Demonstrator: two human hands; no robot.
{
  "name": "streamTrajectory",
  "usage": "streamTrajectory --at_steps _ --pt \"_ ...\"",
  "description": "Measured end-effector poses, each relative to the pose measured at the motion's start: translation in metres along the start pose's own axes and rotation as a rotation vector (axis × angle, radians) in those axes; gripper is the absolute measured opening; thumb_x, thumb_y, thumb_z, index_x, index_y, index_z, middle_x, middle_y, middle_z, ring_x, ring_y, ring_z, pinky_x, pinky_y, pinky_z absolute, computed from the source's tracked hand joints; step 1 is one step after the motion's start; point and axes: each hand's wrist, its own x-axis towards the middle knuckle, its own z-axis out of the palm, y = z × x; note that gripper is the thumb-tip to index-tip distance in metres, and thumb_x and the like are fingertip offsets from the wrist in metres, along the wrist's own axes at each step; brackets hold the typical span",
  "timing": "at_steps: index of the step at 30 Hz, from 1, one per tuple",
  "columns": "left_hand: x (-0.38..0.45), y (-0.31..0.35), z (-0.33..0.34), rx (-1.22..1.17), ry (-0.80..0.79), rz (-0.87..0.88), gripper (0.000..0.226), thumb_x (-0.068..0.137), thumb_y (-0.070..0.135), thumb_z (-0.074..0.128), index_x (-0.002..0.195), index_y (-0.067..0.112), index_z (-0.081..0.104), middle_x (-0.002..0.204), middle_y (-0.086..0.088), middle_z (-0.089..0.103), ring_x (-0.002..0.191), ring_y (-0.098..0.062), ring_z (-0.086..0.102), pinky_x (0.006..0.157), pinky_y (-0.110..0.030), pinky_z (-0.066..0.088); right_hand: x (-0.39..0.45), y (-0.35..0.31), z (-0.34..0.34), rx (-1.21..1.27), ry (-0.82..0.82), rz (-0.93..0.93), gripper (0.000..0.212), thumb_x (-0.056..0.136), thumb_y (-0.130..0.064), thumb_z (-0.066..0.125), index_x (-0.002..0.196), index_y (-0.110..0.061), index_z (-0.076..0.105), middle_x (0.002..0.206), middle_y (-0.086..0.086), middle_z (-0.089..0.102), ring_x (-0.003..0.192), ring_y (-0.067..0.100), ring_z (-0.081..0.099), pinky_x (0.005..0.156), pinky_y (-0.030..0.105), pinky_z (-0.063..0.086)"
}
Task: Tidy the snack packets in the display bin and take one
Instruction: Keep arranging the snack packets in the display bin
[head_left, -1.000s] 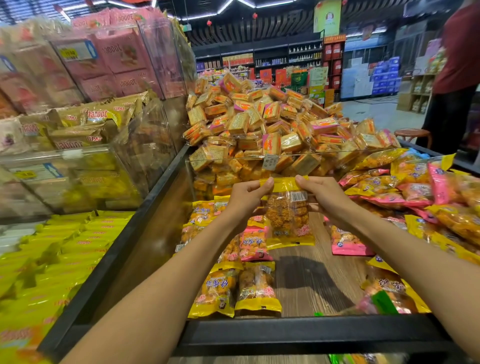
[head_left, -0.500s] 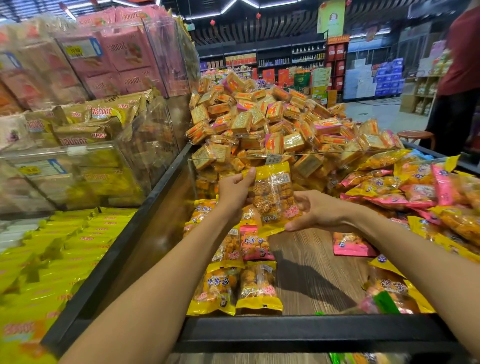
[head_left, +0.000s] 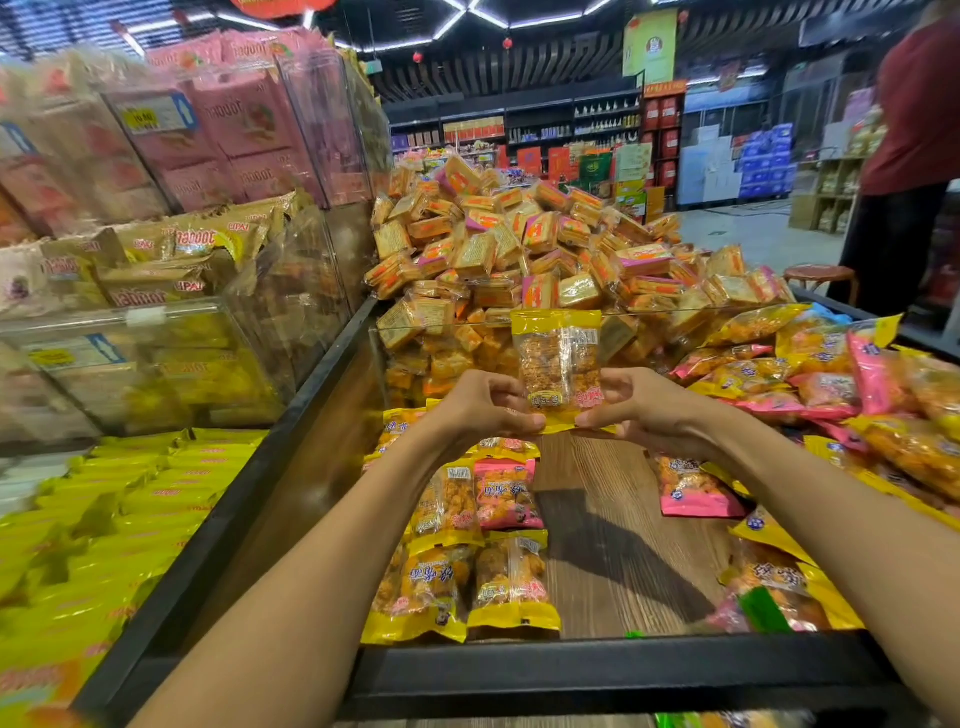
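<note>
Yellow-edged packets (head_left: 462, 587) lie in neat rows at the black-framed display bin's (head_left: 597, 670) left; the left hand (head_left: 480, 408) and right hand (head_left: 631, 402) pinch one clear yellow-topped snack packet (head_left: 558, 364) upright above it, apparently chosen, while the jumbled pile (head_left: 857, 379) at right awaits tidying.

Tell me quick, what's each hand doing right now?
Left hand: pinches the bottom left corner of the yellow snack packet, held upright over the bin.
Right hand: pinches the packet's bottom right corner.

Left hand (head_left: 485, 410), right hand (head_left: 631, 410): pinching, arms fwd.
</note>
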Motion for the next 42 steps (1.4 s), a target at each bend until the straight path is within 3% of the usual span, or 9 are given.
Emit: streamTrajectory --at_steps 4,9,13,21,25,32,35,39,42 --pt "-0.001 0.0 0.002 -0.015 0.036 0.008 0.024 0.077 -0.006 0.072 0.091 0.007 0.057 0.076 -0.005 0.053 0.066 -0.01 0.061 0.058 -0.018 0.055 -0.003 -0.001 0.001 0.029 0.046 -0.058 0.058 0.08 0.02 0.058 0.126 -0.012 0.045 0.087 -0.011 0.062 0.063 0.008 0.061 0.053 0.015 0.053" --pt "0.004 0.003 0.011 0.2 0.354 0.242 0.034 0.082 0.021 0.073 0.109 0.011 0.055 0.095 0.003 0.059 0.081 -0.005 0.058 0.067 -0.013 0.05 0.001 0.001 0.002 -0.084 0.226 -0.184 0.067 0.075 0.019 0.064 0.135 -0.003 0.043 0.108 0.002 0.062 0.081 0.005 0.06 0.056 0.016 0.053" --pt "0.005 0.006 0.026 0.044 0.268 0.257 0.026 0.089 0.033 0.062 0.107 0.014 0.059 0.105 -0.003 0.062 0.1 -0.019 0.062 0.083 -0.035 0.057 0.006 0.006 0.003 -0.33 0.302 -0.34 0.057 0.071 0.01 0.074 0.114 -0.018 0.051 0.111 0.008 0.064 0.09 0.008 0.063 0.069 0.015 0.055" --pt "0.011 0.002 0.025 -0.204 0.29 0.105 0.063 0.081 0.056 0.063 0.122 0.009 0.052 0.118 -0.005 0.061 0.109 -0.017 0.06 0.087 -0.035 0.054 0.009 0.014 0.022 -0.535 0.217 -0.445 0.067 0.067 -0.022 0.085 0.121 -0.038 0.048 0.115 0.002 0.04 0.102 0.013 0.051 0.086 0.023 0.045" --pt "0.015 -0.003 0.019 -0.231 0.335 0.092 0.031 0.093 0.035 0.057 0.105 0.007 0.053 0.097 -0.003 0.061 0.094 -0.017 0.061 0.076 -0.03 0.054 0.012 0.009 0.021 -0.406 0.254 -0.483 0.039 0.08 -0.02 0.074 0.115 -0.032 0.06 0.11 0.007 0.049 0.099 0.02 0.053 0.085 0.026 0.048" --pt "0.014 0.001 0.019 -0.255 0.203 0.116 0.012 0.095 0.028 0.054 0.097 0.018 0.061 0.09 0.003 0.068 0.077 -0.003 0.066 0.073 -0.024 0.057 0.018 0.008 0.007 -0.196 0.373 -0.3 0.048 0.086 -0.031 0.066 0.128 -0.016 0.049 0.113 0.005 0.06 0.101 0.014 0.059 0.083 0.027 0.051" --pt "0.014 -0.003 0.02 -0.215 0.18 0.118 0.019 0.095 0.032 0.053 0.102 0.016 0.06 0.097 -0.002 0.068 0.086 -0.009 0.066 0.068 -0.02 0.054 0.019 0.011 0.009 -0.136 0.319 -0.265 0.035 0.087 -0.025 0.066 0.118 -0.011 0.057 0.115 0.011 0.065 0.107 0.021 0.063 0.089 0.037 0.054" --pt "0.014 -0.009 0.022 -0.122 0.241 0.062 0.062 0.084 0.036 0.067 0.134 0.009 0.042 0.13 -0.007 0.051 0.123 -0.023 0.049 0.097 -0.039 0.046 0.022 0.018 0.006 -0.147 0.35 -0.223 0.045 0.084 -0.026 0.07 0.122 -0.006 0.057 0.115 0.015 0.064 0.108 0.026 0.062 0.096 0.05 0.05" --pt "0.012 -0.014 0.02 -0.073 0.306 0.06 0.067 0.08 0.019 0.074 0.136 0.011 0.038 0.125 -0.003 0.049 0.114 -0.019 0.05 0.08 -0.029 0.051 0.025 0.022 0.007 -0.167 0.34 -0.176 0.048 0.085 -0.028 0.069 0.122 -0.002 0.052 0.114 0.014 0.061 0.102 0.021 0.061 0.086 0.037 0.055"
